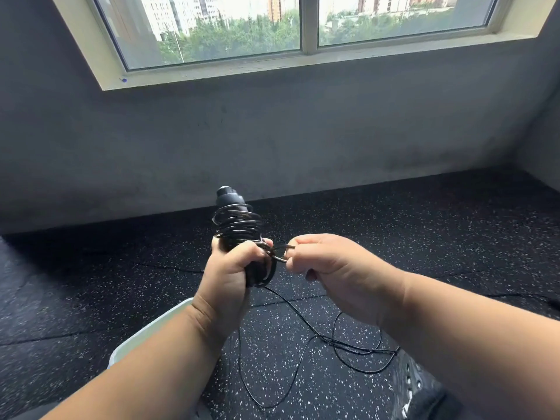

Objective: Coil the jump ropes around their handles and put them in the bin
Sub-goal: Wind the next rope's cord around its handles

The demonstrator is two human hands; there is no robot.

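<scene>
My left hand [231,268] grips the black jump rope handles [231,199], held upright in mid-air, with several turns of thin black rope [239,225] coiled around them. Just to the right, my right hand [330,266] pinches a loop of the same rope close to the handles. The loose rest of the rope [342,344] hangs down from the handles and lies in slack loops on the floor. A pale bin [157,322] shows only its rim at the lower left, mostly hidden behind my left forearm.
The floor is black speckled rubber matting [424,237]. A grey wall [272,131] with a wide window [303,25] stands ahead. A dark object with holes [415,386] lies at the lower right, under my right arm.
</scene>
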